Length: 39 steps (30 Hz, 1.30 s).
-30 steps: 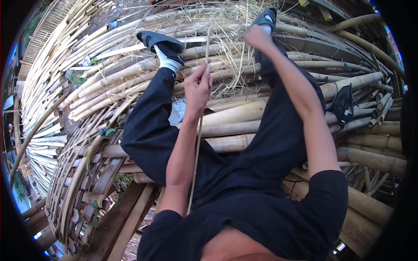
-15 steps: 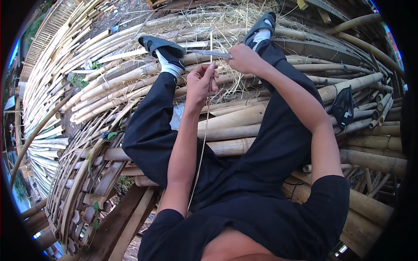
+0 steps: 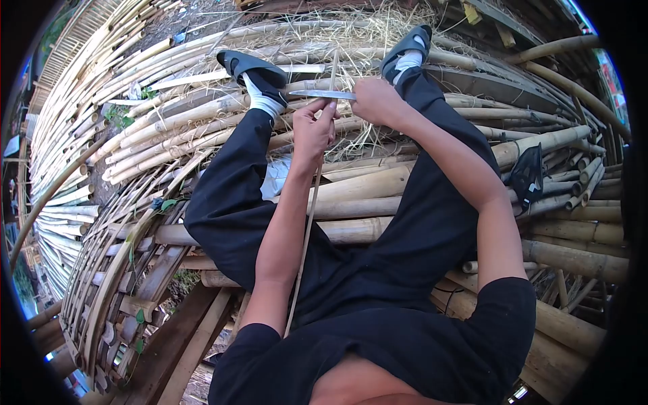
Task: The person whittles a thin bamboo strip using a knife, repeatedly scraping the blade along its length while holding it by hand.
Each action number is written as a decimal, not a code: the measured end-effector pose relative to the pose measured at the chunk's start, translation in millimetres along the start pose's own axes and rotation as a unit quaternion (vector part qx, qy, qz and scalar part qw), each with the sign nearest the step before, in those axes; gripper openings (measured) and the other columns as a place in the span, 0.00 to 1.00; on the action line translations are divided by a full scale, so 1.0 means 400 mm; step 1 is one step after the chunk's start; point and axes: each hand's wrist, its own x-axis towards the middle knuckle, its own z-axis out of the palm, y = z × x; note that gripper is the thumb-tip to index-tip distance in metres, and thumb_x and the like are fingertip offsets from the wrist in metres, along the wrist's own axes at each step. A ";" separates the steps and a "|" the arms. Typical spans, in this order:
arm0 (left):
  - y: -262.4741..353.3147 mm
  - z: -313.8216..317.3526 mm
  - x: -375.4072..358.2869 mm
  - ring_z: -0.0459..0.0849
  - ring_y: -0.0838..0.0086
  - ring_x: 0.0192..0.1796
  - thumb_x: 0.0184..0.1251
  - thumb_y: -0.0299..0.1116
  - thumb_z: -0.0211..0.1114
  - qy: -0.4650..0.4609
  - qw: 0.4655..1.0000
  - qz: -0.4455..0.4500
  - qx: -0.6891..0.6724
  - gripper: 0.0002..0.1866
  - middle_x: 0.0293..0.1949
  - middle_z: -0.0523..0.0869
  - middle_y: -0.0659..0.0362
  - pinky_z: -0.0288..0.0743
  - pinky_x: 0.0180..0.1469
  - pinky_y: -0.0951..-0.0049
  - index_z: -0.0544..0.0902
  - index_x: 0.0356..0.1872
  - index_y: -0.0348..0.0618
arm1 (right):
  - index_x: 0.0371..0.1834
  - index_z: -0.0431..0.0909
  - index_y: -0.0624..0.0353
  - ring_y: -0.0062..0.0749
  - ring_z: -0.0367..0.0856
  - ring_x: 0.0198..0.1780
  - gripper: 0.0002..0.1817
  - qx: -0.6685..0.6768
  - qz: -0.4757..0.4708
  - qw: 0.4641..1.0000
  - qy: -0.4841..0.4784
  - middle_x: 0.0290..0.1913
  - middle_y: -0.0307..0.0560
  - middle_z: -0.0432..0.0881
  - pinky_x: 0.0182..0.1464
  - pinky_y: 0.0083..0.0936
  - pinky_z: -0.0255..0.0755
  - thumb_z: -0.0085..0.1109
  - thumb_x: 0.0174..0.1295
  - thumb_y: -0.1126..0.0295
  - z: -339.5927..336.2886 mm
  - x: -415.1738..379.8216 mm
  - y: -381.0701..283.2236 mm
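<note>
My left hand [image 3: 314, 131] is closed around a long thin bamboo strip [image 3: 308, 233], which runs from near my waist, past my forearm and out beyond the fingers. In my right hand [image 3: 379, 101] is a knife [image 3: 322, 94], gripped by its handle, which the fingers hide. Its blade points left and lies across the strip just past my left fingertips. The strip's far end [image 3: 334, 67] sticks out above the blade, over the pale shavings.
Bamboo poles [image 3: 364, 229] lie under and between my legs. Shavings [image 3: 371, 37] are strewn between my sandalled feet. A black mesh bag [image 3: 528, 177] hangs over poles at the right. Stacked bamboo [image 3: 74, 135] fills the left, beside a slatted bamboo frame [image 3: 128, 290].
The knife blade has come down the strip, closer to my left fingertips. My left hand has shifted slightly and still holds the strip.
</note>
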 end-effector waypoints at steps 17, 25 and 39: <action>-0.009 -0.013 -0.012 0.67 0.88 0.14 0.70 0.29 0.58 -0.012 1.000 -0.019 -0.020 0.17 0.27 0.77 0.63 0.62 0.14 0.86 0.77 0.58 0.38 | 0.29 0.82 0.69 0.54 0.83 0.32 0.21 0.082 0.078 0.988 0.104 0.25 0.65 0.81 0.40 0.40 0.77 0.52 0.57 0.58 -0.054 0.092 0.231; 0.022 -0.018 -0.001 0.64 0.86 0.10 0.71 0.32 0.57 -0.034 0.993 -0.042 -0.104 0.10 0.24 0.76 0.62 0.57 0.08 0.83 0.76 0.47 0.37 | 0.24 0.80 0.69 0.59 0.81 0.33 0.16 0.042 -0.038 0.998 0.004 0.26 0.66 0.79 0.40 0.45 0.75 0.54 0.55 0.64 -0.011 -0.013 0.011; 0.010 -0.003 0.006 0.58 0.86 0.08 0.71 0.32 0.57 -0.041 0.999 -0.008 -0.014 0.12 0.09 0.67 0.68 0.51 0.09 0.82 0.82 0.46 0.35 | 0.28 0.80 0.70 0.55 0.83 0.39 0.14 -0.002 -0.038 0.999 0.006 0.33 0.66 0.82 0.45 0.42 0.77 0.55 0.50 0.67 -0.008 -0.003 0.008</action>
